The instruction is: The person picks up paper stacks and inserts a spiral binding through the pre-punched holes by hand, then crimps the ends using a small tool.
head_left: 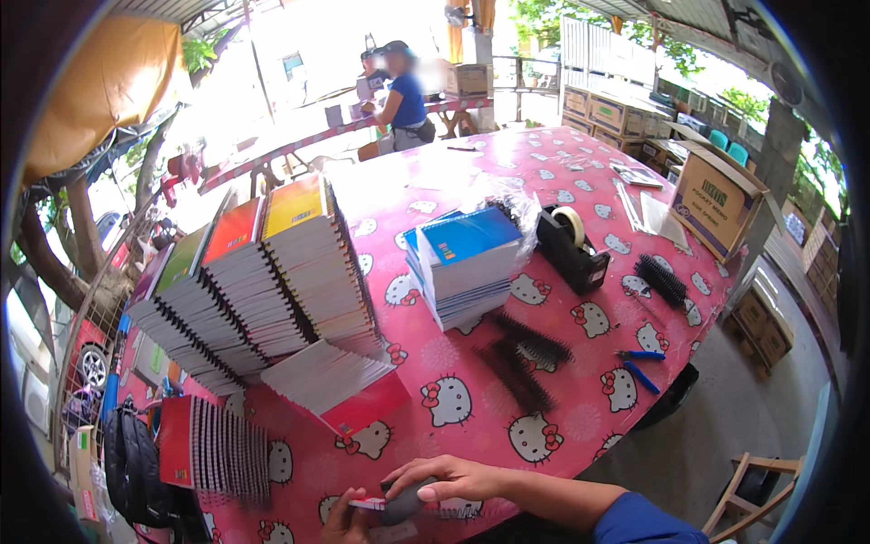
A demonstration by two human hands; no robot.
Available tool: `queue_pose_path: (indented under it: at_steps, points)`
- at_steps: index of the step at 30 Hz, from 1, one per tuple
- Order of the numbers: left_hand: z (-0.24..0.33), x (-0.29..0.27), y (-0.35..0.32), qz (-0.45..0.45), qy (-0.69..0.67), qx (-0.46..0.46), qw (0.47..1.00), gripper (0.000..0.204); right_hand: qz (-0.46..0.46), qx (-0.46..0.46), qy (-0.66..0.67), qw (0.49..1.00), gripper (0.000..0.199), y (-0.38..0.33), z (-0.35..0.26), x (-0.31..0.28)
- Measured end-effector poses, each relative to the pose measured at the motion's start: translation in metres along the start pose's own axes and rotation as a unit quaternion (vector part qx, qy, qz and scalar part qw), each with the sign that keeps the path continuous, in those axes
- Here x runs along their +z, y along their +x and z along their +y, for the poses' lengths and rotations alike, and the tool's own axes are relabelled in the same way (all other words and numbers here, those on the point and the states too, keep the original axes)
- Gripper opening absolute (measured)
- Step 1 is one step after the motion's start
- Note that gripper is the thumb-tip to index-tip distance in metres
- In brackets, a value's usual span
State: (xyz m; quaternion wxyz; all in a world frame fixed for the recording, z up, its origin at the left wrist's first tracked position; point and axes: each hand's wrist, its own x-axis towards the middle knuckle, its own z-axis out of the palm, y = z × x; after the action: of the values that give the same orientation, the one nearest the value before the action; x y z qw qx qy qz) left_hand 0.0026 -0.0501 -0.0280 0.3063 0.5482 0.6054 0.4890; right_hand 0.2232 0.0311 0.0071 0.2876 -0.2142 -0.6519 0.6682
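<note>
Grip of my right hand holds a rounded grey object, bottom centre of the frame; my left hand pinches a red-and-white piece beside it. I judge both light, stiff; hold the object's sides.

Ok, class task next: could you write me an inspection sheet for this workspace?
Surface: table with pink cat-print cover.
Job's things: tall notebook stacks, blue notebooks, red notebooks, black coils, blue-handled pliers.
Clutter: tape dispenser, cardboard box near the far right edge.
Hands: right hand grips a dark grey thing, kind unclear; left hand is at a small red-and-white item.
Cables: nothing seen.
Surroundings: black bag at left, wooden stool at right, people beyond.
</note>
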Motion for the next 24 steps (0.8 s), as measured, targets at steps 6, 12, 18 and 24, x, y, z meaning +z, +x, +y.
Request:
queue_pose_path:
  at_steps: [6,12,18,24]
  points:
    - [0.001,-0.001,0.000,0.019,0.095,0.098,0.990,0.029,-0.009,-0.047,-0.044,0.998,0.041,0.004,-0.002,0.000]
    - [-0.002,0.002,0.001,0.014,0.035,0.140,0.989,0.028,0.030,-0.002,-0.247,0.968,0.040,0.014,0.003,-0.002]
    - [-0.007,-0.001,0.008,0.029,0.232,0.269,0.934,0.025,0.126,-0.008,-0.383,0.915,0.053,0.005,0.000,-0.013]
    - [0.051,-0.003,0.009,-0.032,-0.065,0.105,0.992,0.022,0.121,-0.179,-0.390,0.895,0.050,-0.005,-0.050,0.006]
